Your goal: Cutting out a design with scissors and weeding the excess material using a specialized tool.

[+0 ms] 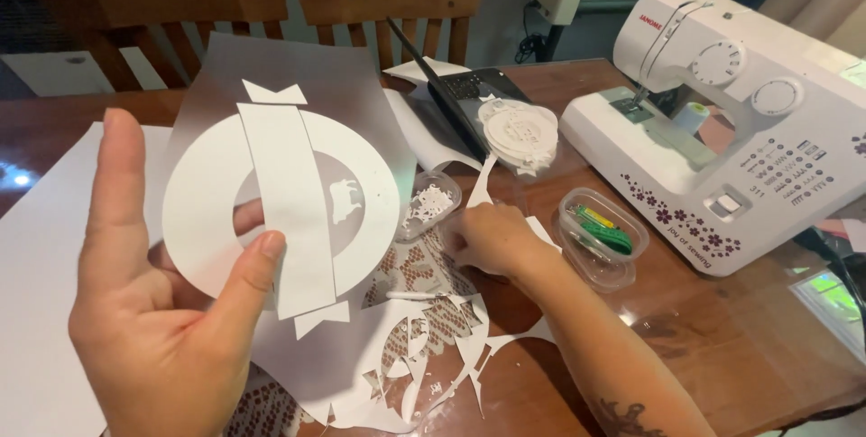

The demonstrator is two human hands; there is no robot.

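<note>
While the left hand (158, 311) pinches the thin, floppy, tear-prone paper cutout (289, 193) by its ring, raised above the table (722, 338), the right hand (492, 239) presses curled onto scraps (424, 329)

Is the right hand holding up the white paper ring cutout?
No, the left hand holds up the white paper ring cutout, while the right hand rests down on the paper scraps on the table.
</note>
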